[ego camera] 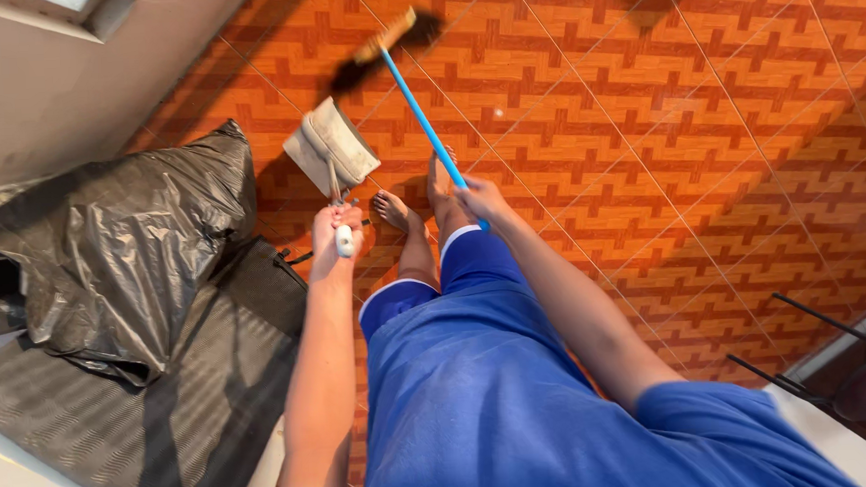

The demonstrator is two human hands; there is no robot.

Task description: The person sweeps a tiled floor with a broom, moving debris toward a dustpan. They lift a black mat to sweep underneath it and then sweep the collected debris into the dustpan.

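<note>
The left hand [336, 229] is closed in a full fist around the white handle of a grey dustpan [332, 146], with no fingers spread. The pan hangs just above the tiled floor [705, 160], its mouth tilted away from the person, towards the wall edge of the floor. The right hand [480, 199] is wrapped tightly around the blue shaft of a broom [416, 101], gripping its near end. The shaft runs diagonally away from the hand, and the dark-bristled head with its wooden block sits beyond the dustpan, near the far edge of the floor; whether the bristles touch the tiles cannot be told, as the head is blurred. Dustpan and broom head are near each other but apart. Both bare feet [416, 210] stand on the orange patterned tiles between the two hands. The person wears blue shorts with white trim. A black plastic bag [127, 250] lies bunched along the left edge of the floor, resting on a dark ribbed mat [195, 404]. A black metal frame [834, 351] stands at the right edge.
</note>
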